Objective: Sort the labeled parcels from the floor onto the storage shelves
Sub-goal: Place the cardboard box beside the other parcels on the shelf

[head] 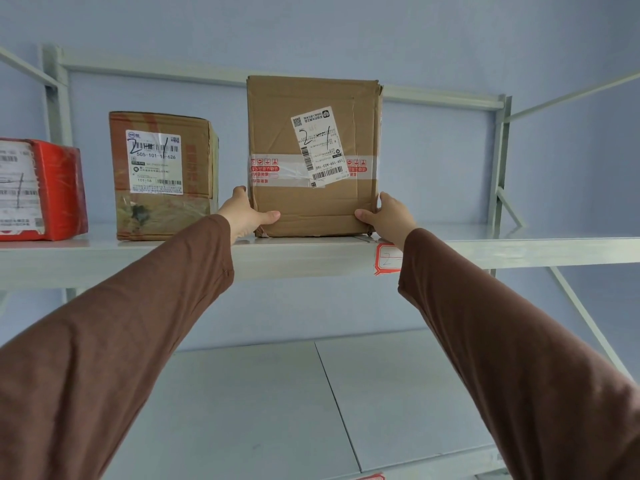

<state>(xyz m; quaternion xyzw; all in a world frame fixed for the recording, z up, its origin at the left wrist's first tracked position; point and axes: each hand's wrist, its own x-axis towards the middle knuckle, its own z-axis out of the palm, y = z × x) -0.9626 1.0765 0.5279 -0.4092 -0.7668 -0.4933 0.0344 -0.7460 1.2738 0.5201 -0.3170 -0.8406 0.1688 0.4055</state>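
Left hand (247, 216) and right hand (388, 216) grasp the cardboard parcel (313, 157) by its lower corners on the shelf (138, 251); rigid, creased, probably light.

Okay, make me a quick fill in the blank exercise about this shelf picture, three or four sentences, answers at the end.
1. Both hands grip the tall cardboard box near its ____ corners.
2. The left hand and right hand wear ____ sleeves.
3. The parcel at the far left is ____ in colour.
4. The upper shelf holds ____ parcels.

Answers: bottom; brown; red; three
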